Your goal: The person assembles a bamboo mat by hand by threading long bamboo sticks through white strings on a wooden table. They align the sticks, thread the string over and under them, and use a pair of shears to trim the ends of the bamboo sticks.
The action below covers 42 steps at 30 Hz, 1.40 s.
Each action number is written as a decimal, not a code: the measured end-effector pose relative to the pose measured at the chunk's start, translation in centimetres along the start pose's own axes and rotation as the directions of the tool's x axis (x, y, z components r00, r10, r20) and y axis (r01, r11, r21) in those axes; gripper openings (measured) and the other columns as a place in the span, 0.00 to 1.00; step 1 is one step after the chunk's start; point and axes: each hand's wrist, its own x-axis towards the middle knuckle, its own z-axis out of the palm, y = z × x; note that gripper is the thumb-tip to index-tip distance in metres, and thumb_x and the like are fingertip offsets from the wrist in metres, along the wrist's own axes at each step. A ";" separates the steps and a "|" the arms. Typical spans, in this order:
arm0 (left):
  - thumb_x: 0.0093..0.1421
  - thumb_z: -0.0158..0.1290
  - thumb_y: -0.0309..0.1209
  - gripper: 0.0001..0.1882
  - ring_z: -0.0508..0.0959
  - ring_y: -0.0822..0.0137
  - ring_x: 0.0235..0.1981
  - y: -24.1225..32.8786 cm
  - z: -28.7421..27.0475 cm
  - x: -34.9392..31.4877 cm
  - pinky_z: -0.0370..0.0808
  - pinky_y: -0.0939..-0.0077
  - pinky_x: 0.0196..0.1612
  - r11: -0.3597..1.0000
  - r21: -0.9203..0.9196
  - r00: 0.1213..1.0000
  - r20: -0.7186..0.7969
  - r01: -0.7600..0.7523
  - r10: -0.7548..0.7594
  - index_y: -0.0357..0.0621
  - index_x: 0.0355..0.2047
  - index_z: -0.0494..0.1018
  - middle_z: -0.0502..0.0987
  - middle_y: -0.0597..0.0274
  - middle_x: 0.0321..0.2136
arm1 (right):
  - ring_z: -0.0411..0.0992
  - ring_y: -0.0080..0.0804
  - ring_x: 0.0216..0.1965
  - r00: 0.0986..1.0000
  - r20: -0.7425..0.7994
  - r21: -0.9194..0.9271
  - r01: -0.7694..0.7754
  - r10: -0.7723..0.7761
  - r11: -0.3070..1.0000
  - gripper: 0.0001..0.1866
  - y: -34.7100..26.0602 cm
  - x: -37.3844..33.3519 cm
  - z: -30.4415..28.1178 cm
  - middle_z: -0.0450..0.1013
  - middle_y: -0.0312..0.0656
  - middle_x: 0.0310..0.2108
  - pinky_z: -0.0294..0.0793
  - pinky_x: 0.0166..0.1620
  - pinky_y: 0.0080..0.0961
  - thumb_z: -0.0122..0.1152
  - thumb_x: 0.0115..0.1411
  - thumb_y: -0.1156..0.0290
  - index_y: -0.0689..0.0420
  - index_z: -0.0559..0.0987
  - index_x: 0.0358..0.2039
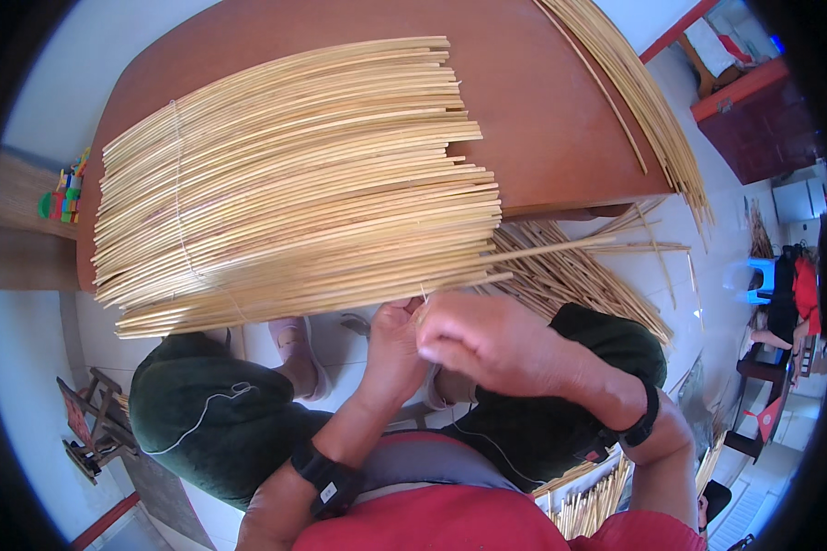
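Colourful blocks [67, 195] sit left; a blue stool [761, 266] stands right.

The hands [482, 335] are bare, with a black band at each wrist; the left band [314, 466] bears a white label [329, 493], the right band [643, 418] shows none. Top [450, 522]: red, short-sleeved. Trousers [211, 418]: dark green. Visible shoe [288, 331]: pale pink.

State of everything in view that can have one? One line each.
stick mat: sticks side by side, right ends uneven
string across the mat: tied or looped around sticks near their left ends
left hand: at mat's near edge, fingers partly hidden
right hand: fingers curled, blurred; any grip unclear
sticks at table's right: ends overhanging
stick heap: loose, criss-crossed
cord on left thigh: slack
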 end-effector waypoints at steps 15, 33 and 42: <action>0.60 0.58 0.26 0.07 0.81 0.69 0.31 1.2 1.5 0.6 0.79 0.74 0.37 0.998 0.062 0.978 -0.208 -0.016 0.028 0.38 0.38 0.77 0.80 0.60 0.30 | 0.72 0.50 0.33 0.944 0.184 -0.150 0.303 -0.275 0.941 0.09 0.7 -0.4 2.7 0.68 0.51 0.28 0.73 0.33 0.39 0.56 0.48 0.78 0.63 0.67 0.30; 0.62 0.46 0.30 0.22 0.74 0.57 0.49 2.0 -1.0 0.6 0.72 0.63 0.53 0.995 -0.066 0.995 0.071 0.078 -0.073 0.36 0.56 0.63 0.70 0.53 0.50 | 0.74 0.44 0.37 0.995 -0.011 -0.215 -0.097 0.096 0.972 0.14 -1.9 -4.7 -3.8 0.72 0.45 0.36 0.73 0.39 0.34 0.57 0.52 0.79 0.59 0.70 0.40; 0.65 0.50 0.46 0.21 0.72 0.64 0.46 1.8 -2.5 1.8 0.69 0.64 0.52 0.988 -0.151 0.985 -0.167 0.022 -0.048 0.43 0.49 0.67 0.73 0.59 0.45 | 0.75 0.34 0.21 0.929 -0.073 0.108 -0.354 0.362 0.929 0.03 -3.3 -3.4 -2.5 0.73 0.41 0.21 0.72 0.26 0.28 0.54 0.60 0.75 0.60 0.73 0.32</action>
